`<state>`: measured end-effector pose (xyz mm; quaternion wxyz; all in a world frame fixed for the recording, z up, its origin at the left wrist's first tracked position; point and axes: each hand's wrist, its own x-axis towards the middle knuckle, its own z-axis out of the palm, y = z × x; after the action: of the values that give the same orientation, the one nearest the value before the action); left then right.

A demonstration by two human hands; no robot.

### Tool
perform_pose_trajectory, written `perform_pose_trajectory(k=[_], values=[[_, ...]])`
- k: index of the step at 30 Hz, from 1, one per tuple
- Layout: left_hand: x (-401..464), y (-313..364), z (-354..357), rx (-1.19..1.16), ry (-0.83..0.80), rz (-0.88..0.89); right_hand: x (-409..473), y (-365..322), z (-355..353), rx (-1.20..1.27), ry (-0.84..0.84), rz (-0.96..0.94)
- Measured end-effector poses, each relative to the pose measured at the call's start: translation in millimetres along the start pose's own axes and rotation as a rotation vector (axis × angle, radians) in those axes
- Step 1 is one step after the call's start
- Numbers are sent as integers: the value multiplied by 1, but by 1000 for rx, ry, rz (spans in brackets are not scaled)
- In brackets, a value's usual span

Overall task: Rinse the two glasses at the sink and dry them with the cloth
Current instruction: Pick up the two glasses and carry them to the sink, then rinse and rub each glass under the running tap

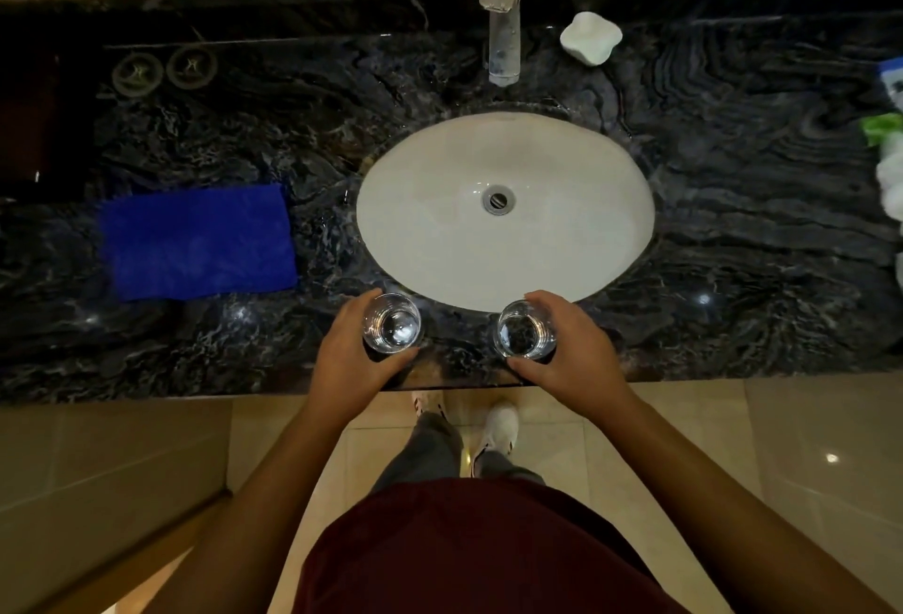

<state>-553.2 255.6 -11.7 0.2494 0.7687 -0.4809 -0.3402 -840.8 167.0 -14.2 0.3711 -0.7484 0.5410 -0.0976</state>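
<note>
Head view: left hand (349, 352) gripping left glass (391, 323), right hand (569, 349) gripping right glass (525, 330); advisably lifting upright toward sink (415, 232), under faucet (504, 17).

White sink basin (430, 232) open from above, faucet (504, 12) overhanging its far rim, blue cloth (198, 242) flat on the worktop (733, 222) left of the basin, bare stone to the right, white soap dish (590, 37) beside the faucet, packets (889, 134) crowding the far right edge
</note>
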Motion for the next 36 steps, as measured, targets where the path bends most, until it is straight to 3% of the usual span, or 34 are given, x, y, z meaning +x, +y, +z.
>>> perform_pose_trajectory(k=[18,26,30,36], values=[[-5,-3,-8,103,-41,28,-1,6,7,3,-8,-45],[-5,31,0,287,29,271,-9,14,-13,143,-80,-42],[-2,47,16,340,-23,376,-23,28,-29,432,-72,106],[-13,68,52,253,-201,381,-32,42,-24,452,-102,137]])
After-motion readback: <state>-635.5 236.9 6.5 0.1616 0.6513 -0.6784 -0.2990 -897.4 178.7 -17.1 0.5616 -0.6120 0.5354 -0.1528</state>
